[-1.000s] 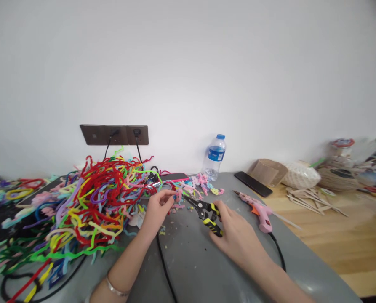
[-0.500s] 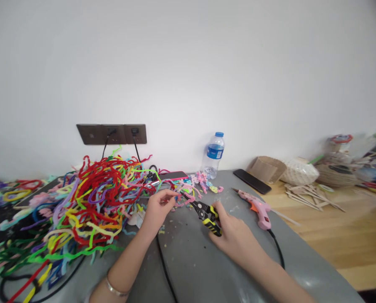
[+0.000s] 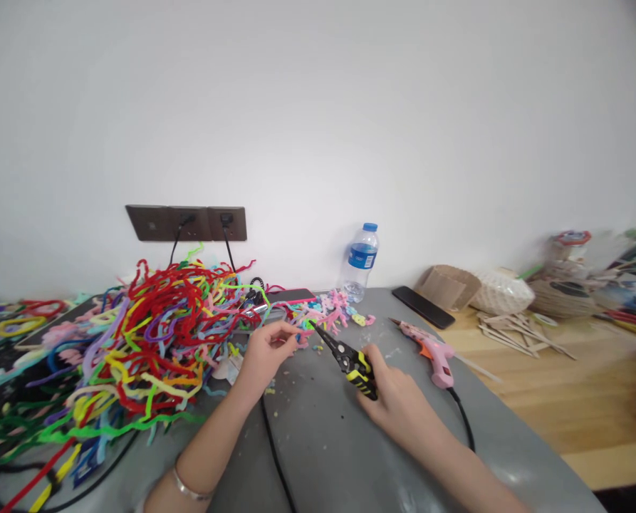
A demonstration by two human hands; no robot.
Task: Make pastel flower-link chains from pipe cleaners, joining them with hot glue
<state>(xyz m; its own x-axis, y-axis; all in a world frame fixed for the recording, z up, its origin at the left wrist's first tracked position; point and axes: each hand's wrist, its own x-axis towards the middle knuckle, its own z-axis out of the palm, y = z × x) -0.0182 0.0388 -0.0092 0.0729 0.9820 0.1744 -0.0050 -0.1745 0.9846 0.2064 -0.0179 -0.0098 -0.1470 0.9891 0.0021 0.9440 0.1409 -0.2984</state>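
Observation:
My right hand (image 3: 395, 392) is wrapped round the black-and-yellow handles of a pair of wire strippers (image 3: 343, 355). Their dark jaws point up and left, a short way from the fingertips of my left hand (image 3: 264, 356). Thumb and forefinger of that left hand are pinched on a small piece of pink pipe cleaner (image 3: 300, 342), mostly hidden, with a spot of blue at the fingertips. Behind the jaws lie small pink twisted pipe-cleaner shapes (image 3: 336, 310). A big tangled heap of coloured pipe cleaners (image 3: 173, 328) spreads left of my left hand.
A pink glue gun (image 3: 439, 360) with a black cord lies at the right. Behind stand a water bottle (image 3: 361, 262) and a black phone (image 3: 423, 306). Wooden sticks (image 3: 518, 335) and twine (image 3: 566, 296) are farther right. A black cable (image 3: 275, 449) crosses the grey tabletop (image 3: 328, 456).
The pink strip that stretched between my left fingers and the jaws no longer shows there. The strippers' jaws have tipped up and left. My left hand has barely moved.

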